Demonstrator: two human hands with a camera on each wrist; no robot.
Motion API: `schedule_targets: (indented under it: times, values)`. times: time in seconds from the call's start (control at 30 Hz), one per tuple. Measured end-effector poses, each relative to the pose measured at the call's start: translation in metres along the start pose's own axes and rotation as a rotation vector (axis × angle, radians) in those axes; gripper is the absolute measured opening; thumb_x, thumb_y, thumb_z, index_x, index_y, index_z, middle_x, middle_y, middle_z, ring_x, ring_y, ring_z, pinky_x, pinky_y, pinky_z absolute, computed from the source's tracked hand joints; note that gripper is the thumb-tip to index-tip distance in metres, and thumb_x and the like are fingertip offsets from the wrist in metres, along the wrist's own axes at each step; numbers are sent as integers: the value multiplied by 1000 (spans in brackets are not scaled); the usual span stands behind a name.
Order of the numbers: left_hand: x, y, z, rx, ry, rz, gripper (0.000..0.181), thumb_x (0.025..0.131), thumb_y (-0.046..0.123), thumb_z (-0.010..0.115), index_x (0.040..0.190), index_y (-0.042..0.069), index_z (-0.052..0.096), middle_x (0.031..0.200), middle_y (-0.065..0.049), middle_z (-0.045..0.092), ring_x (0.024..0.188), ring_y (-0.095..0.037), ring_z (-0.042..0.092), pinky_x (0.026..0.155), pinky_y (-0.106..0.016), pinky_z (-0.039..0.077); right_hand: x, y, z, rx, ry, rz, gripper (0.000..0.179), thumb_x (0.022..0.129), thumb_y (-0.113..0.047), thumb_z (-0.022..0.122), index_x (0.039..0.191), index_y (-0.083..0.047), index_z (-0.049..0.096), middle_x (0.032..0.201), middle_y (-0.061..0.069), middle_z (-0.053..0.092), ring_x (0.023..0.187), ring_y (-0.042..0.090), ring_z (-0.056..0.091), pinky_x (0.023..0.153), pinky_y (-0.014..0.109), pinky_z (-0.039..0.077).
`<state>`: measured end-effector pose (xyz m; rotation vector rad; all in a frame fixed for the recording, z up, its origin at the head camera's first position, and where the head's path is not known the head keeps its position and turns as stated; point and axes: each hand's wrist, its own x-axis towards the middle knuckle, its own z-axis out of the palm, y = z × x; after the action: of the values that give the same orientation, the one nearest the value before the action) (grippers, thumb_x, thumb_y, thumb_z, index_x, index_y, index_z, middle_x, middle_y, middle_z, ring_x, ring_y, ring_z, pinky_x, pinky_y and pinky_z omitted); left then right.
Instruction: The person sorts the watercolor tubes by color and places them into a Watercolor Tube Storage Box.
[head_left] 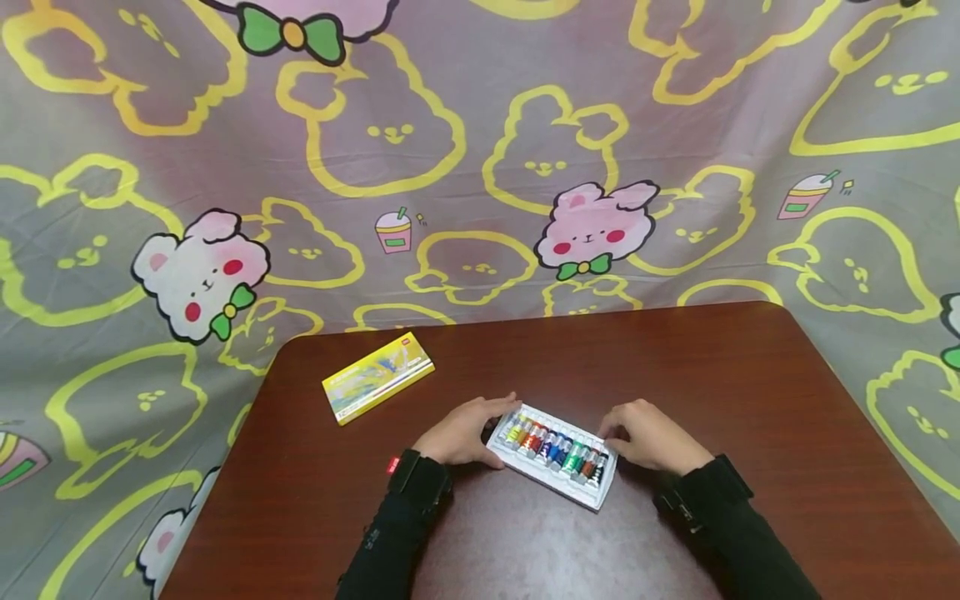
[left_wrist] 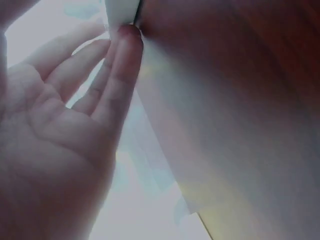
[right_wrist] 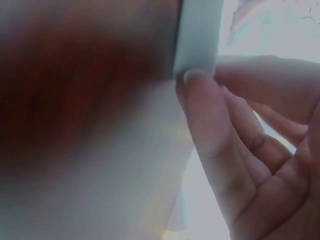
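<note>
A white plastic tray (head_left: 543, 475) lies between my hands in the head view, slanting down to the right. Several small paint tubes (head_left: 557, 448) fill it in a row, from yellow through red, blue and green to black. My left hand (head_left: 463, 432) holds its left end, thumb at the near corner and fingers at the far one. At the right end, my right hand (head_left: 651, 435) pinches the tray's edge between thumb and fingers. Both wrist views are hazy; the tray's pale side (right_wrist: 197, 37) shows at the right fingertips, and the left fingertips (left_wrist: 131, 37) meet it too.
A yellow paint box (head_left: 378, 377) with a printed picture lies at the table's back left, beyond my left hand. The brown table (head_left: 712, 358) ends at a cloth (head_left: 480, 167) printed with cartoon animals, which hangs behind and along both sides.
</note>
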<state>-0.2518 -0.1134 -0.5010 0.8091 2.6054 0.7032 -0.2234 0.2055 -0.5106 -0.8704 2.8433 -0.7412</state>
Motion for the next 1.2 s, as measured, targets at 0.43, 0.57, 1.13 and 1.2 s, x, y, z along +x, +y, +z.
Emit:
schedule_targets:
  times: [0.43, 0.57, 1.13, 1.2]
  values:
    - [1, 24, 15, 135, -14, 62, 78, 75, 24, 84, 145, 23, 49, 136, 0, 60, 104, -14, 49, 88, -29, 53, -42, -30, 19, 332, -265, 10, 58, 81, -8, 69, 136, -5, 52, 68, -11, 55, 53, -1, 49, 51, 18, 41]
    - [1, 33, 18, 185, -4, 76, 73, 78, 26, 82, 144, 22, 50, 137, 0, 60, 106, -15, 50, 92, -33, 52, -51, -41, 29, 471, -301, 52, 79, 82, -15, 74, 148, -1, 33, 72, -8, 61, 50, 4, 57, 46, 21, 50]
    - [-7, 58, 29, 303, -31, 135, 66, 78, 22, 81, 139, 22, 56, 136, -1, 61, 118, -17, 52, 103, -39, 48, -78, -57, 40, 595, -292, 90, 102, 80, -23, 80, 153, 6, 15, 70, -9, 63, 51, 6, 59, 43, 22, 51]
    - [-7, 58, 29, 301, -30, 136, 65, 77, 21, 81, 138, 21, 57, 135, -1, 62, 117, -17, 52, 103, -40, 48, -78, -57, 40, 590, -285, 85, 102, 80, -23, 80, 153, 7, 16, 69, -10, 63, 51, 5, 59, 44, 21, 51]
